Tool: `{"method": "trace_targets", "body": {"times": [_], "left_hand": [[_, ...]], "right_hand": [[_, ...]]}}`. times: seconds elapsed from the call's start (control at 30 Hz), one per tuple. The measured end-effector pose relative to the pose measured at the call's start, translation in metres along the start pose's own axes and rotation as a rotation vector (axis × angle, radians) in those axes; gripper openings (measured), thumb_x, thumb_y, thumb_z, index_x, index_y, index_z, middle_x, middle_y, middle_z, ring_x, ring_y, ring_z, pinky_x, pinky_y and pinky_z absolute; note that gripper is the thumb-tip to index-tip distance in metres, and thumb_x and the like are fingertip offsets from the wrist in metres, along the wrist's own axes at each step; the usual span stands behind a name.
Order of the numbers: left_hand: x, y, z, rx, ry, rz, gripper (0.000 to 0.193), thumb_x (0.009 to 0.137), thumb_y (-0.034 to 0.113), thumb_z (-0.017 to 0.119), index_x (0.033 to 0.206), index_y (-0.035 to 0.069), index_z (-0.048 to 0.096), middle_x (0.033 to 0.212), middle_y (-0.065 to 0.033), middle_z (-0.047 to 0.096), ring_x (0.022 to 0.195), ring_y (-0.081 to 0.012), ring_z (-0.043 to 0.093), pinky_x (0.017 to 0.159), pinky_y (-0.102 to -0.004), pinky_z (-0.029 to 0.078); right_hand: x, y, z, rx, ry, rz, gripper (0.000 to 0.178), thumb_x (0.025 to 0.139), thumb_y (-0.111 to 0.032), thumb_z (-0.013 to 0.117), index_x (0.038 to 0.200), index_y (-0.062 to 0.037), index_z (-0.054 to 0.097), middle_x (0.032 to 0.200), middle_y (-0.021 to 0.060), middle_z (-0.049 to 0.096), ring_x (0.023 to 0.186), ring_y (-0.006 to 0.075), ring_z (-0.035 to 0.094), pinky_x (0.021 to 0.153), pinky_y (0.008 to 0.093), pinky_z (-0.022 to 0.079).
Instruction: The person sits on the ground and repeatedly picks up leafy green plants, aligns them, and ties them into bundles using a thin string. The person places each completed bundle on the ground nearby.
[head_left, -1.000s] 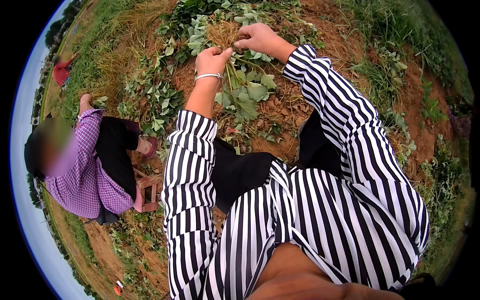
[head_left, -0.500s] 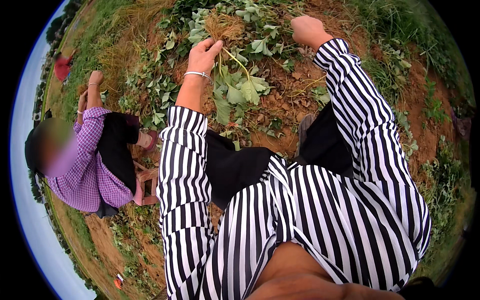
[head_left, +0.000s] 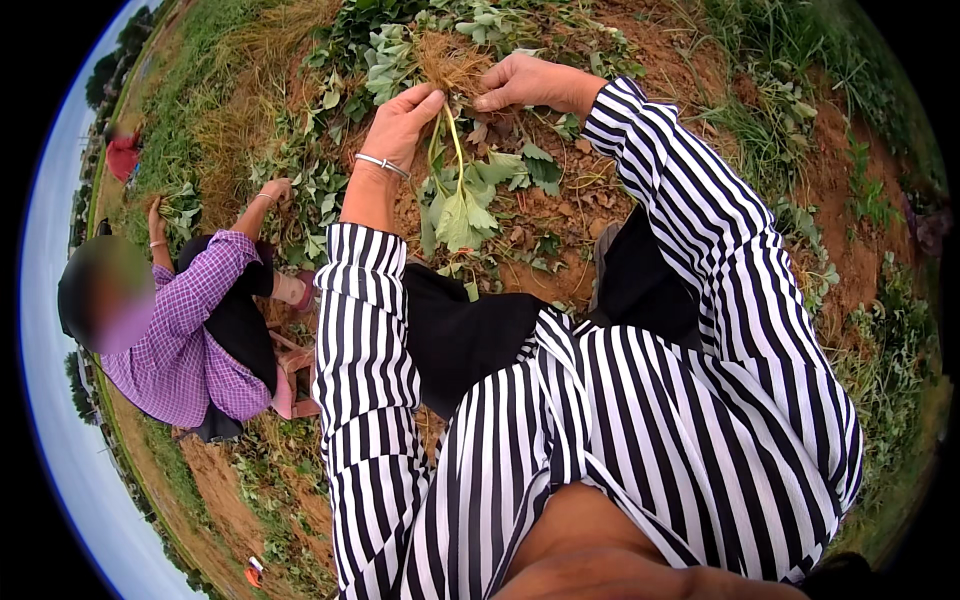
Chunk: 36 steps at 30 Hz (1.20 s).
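You are holding an uprooted plant (head_left: 455,190) upside down above the soil (head_left: 560,240). Your left hand (head_left: 400,125) is pinching its thin stems; your right hand (head_left: 525,85) is gripping the dry roots (head_left: 450,60). It is probably light, limp and easily torn, so take it near the root base.

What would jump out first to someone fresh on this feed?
The black-and-white striped sleeves fill the lower half, running up to both hands at top centre. There the left hand and right hand share a grip on an uprooted leafy plant, its straw-coloured roots up and green leaves hanging. At left, a co-worker in a purple checked shirt crouches over more plants.
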<state>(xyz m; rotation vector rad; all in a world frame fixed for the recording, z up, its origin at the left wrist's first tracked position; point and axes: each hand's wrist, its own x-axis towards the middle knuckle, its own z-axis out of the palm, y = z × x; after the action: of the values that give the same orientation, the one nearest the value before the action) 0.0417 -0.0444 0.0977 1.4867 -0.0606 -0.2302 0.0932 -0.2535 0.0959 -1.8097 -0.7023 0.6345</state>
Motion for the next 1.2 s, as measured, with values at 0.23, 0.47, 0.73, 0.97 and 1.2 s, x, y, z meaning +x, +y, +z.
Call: {"method": "trace_targets", "body": {"times": [0.23, 0.47, 0.73, 0.97, 1.2], "left_hand": [[-0.005, -0.002, -0.005, 0.069, 0.105, -0.029, 0.038, 0.081, 0.015, 0.061, 0.112, -0.005, 0.053, 0.1, -0.006, 0.059, 0.085, -0.0105, 0.055, 0.076, -0.0225, 0.044], [-0.005, -0.002, -0.004, 0.146, 0.093, -0.06, 0.029, 0.082, 0.014, 0.06, 0.106, -0.004, 0.057, 0.094, -0.0024, 0.06, 0.082, -0.0079, 0.054, 0.073, -0.0209, 0.043], [-0.01, -0.001, 0.0, 0.097, 0.16, -0.053, 0.029, 0.081, 0.012, 0.061, 0.104, -0.004, 0.058, 0.09, -0.0037, 0.06, 0.077, -0.0088, 0.054, 0.068, -0.0216, 0.044], [-0.008, -0.009, 0.011, -0.218, 0.261, 0.007, 0.025, 0.079, 0.007, 0.063, 0.1, -0.005, 0.058, 0.088, -0.0054, 0.062, 0.076, -0.011, 0.057, 0.069, -0.0221, 0.047], [-0.016, -0.002, -0.034, -0.313, 0.166, 0.041, 0.016, 0.084, 0.012, 0.057, 0.096, 0.001, 0.056, 0.085, -0.0048, 0.06, 0.076, -0.0149, 0.059, 0.07, -0.0282, 0.049]], "right_hand": [[0.007, -0.002, 0.013, -0.17, 0.25, -0.201, 0.028, 0.074, -0.02, 0.065, 0.094, -0.001, 0.063, 0.072, 0.0069, 0.064, 0.063, 0.014, 0.056, 0.064, 0.0275, 0.045], [0.013, -0.004, 0.015, -0.5, 0.347, -0.178, 0.033, 0.068, -0.03, 0.061, 0.088, -0.0043, 0.064, 0.072, 0.0164, 0.061, 0.065, 0.0287, 0.057, 0.062, 0.0356, 0.046], [0.015, -0.001, 0.02, -0.77, 0.376, -0.184, 0.023, 0.071, -0.022, 0.056, 0.085, -0.0051, 0.063, 0.075, 0.0163, 0.06, 0.071, 0.0316, 0.058, 0.063, 0.0409, 0.047], [0.012, 0.02, 0.009, -1.195, 0.515, -0.196, 0.009, 0.071, -0.011, 0.054, 0.075, -0.0057, 0.06, 0.084, 0.0109, 0.06, 0.077, 0.028, 0.06, 0.066, 0.0374, 0.047], [-0.077, 0.128, -0.114, -1.155, 0.271, 0.698, 0.021, 0.075, -0.009, 0.05, 0.091, -0.0035, 0.062, 0.095, 0.0142, 0.061, 0.087, 0.0288, 0.058, 0.073, 0.0367, 0.046]]}}
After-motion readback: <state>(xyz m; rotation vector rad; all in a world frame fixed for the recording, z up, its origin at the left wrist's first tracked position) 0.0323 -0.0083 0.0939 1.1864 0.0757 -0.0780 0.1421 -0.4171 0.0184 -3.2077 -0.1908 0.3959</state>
